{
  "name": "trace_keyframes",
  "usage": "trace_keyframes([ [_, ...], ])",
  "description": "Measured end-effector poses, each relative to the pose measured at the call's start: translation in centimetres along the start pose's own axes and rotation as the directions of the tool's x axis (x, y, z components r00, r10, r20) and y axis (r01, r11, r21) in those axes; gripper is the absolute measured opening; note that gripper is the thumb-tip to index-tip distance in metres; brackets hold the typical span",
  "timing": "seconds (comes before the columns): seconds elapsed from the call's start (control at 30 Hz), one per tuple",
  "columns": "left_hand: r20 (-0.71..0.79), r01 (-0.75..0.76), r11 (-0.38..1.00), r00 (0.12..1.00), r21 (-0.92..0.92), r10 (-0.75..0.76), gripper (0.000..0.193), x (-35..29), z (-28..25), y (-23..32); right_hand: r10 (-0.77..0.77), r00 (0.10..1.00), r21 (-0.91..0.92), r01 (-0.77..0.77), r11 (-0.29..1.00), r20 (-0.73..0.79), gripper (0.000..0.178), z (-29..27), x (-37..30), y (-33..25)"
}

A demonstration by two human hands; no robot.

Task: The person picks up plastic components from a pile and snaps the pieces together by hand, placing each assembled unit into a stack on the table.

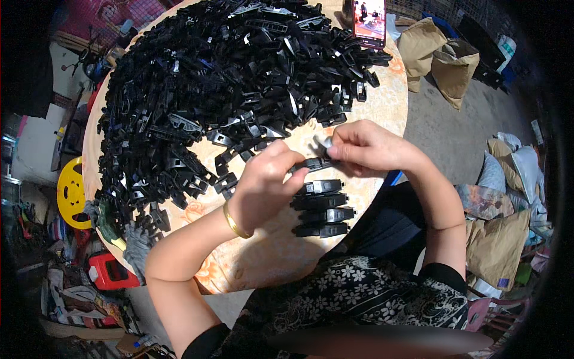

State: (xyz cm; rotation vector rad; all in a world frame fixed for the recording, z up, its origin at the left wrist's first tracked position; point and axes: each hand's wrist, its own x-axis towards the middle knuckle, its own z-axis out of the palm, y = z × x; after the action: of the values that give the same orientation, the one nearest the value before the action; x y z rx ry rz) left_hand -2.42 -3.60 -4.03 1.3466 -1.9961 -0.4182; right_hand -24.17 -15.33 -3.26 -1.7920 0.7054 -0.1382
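The person's left hand [266,182] and right hand [362,146] meet over the table [382,107], both pinched onto one black plastic clip [315,163] held between them. The left hand's fingers close on its near end; the right hand's fingertips grip the far end, where a small pale piece [326,142] shows just above the clip. Whether that piece is already seated cannot be told.

Directly below the hands, toward the person's body, four finished-looking clips [323,208] lie in a neat row, stacked one beneath the other and just touching. That row appears to be the work done so far.

Beyond the hands and spreading to the left lies a very large heap of loose black parts [227,78], covering most of the tabletop. Judged from the small row against this heap, the job seems barely begun, with nearly all of the pieces left to handle. A phone [369,21] stands past the heap, well away from the right hand.
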Motion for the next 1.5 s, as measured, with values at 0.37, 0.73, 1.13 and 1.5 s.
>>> trace_keyframes([
  [0.37,0.004,-0.016,0.998,1.000,0.057,0.016,0.012,0.0,-0.1,0.3,-0.365,0.836,-0.668,-0.003,0.744,-0.410,0.022,-0.4,-0.2,-0.1],
  [0.73,0.027,0.021,0.999,0.999,0.031,-0.022,0.012,0.1,-0.4,0.6,-0.561,0.800,-0.795,0.193,0.575,-0.211,0.020,-0.2,-0.3,-0.3],
  [1.13,-0.007,0.012,0.999,1.000,0.035,-0.012,0.012,-0.2,0.0,0.1,-0.274,0.941,-0.158,0.245,0.957,-0.197,0.021,1.2,0.0,0.3],
  [1.5,-0.012,-0.005,1.000,1.000,0.013,0.006,0.019,-0.1,-0.2,-0.4,-0.553,0.826,-0.744,0.300,0.597,-0.111,0.028,0.3,-1.8,-0.5],
])
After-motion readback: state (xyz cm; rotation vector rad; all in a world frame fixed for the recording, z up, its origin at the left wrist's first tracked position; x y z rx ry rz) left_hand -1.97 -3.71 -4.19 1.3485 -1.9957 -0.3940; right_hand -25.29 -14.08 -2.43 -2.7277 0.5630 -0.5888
